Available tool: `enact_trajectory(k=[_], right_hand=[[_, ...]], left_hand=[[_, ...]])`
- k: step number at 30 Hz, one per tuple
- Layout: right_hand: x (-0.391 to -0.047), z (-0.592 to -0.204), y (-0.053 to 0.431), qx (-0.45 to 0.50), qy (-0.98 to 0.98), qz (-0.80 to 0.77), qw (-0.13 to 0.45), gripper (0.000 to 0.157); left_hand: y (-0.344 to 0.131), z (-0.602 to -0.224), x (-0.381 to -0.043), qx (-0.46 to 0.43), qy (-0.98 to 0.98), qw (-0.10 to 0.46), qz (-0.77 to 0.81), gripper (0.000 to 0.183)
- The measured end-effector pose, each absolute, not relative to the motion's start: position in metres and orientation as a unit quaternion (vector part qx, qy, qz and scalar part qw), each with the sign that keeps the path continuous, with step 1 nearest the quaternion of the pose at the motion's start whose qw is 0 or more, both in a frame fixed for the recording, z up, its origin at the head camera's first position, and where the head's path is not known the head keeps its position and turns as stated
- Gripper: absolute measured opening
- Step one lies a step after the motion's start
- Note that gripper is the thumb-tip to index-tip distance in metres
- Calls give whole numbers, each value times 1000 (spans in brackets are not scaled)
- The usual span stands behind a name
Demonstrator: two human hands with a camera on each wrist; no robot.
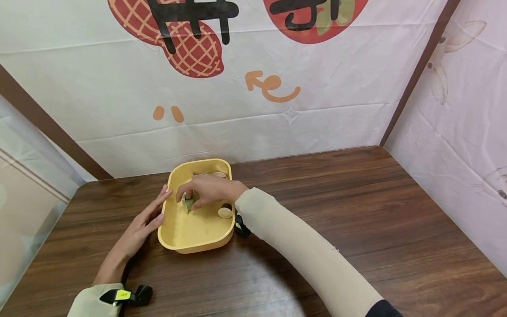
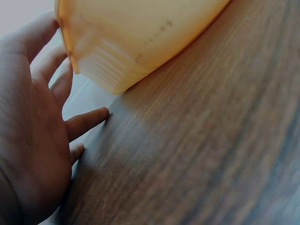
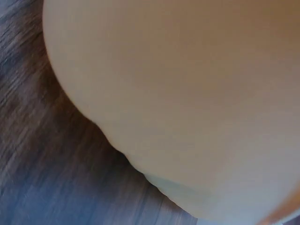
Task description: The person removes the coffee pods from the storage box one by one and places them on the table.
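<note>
- In the head view, we find the yellow tray [image 1: 202,231] on the wooden table [image 1: 336,189], close to the printed backdrop [image 1: 237,132], where both hands reach it.
- There the left hand [image 1: 138,226] rests its fingertips and thumb against the tray's left side; its fingers lie extended, not clenched, which we judge is to steady the tray.
- The right hand [image 1: 207,188] reaches inside over the right side. It seems to pinch a small green piece [image 1: 187,203] between thumb and fingers, probably because something so small suits fingertips.
- We also see a round pale piece [image 1: 225,213] inside near the right wall, and others at the far end, partly hidden.
- In the left wrist view, we see fingers spread, some at the rim and others lower, grasping nothing.
- In the right wrist view, a pale blurred surface hides the hand, so we cannot tell its grip there.
</note>
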State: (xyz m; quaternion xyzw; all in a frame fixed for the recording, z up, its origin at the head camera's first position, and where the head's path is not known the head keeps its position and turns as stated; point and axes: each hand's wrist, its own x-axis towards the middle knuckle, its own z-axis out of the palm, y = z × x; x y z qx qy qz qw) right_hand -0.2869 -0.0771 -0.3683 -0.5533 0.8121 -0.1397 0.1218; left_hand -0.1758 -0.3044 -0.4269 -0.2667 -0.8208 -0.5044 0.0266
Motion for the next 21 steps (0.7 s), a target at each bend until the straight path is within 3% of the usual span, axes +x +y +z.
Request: enact_trajectory(k=[21], right_hand=[[-284,-378,-90,-579,798,-122,112,32]], left_hand=[[-304,-424,-173,-269,-817,20,-510,56]])
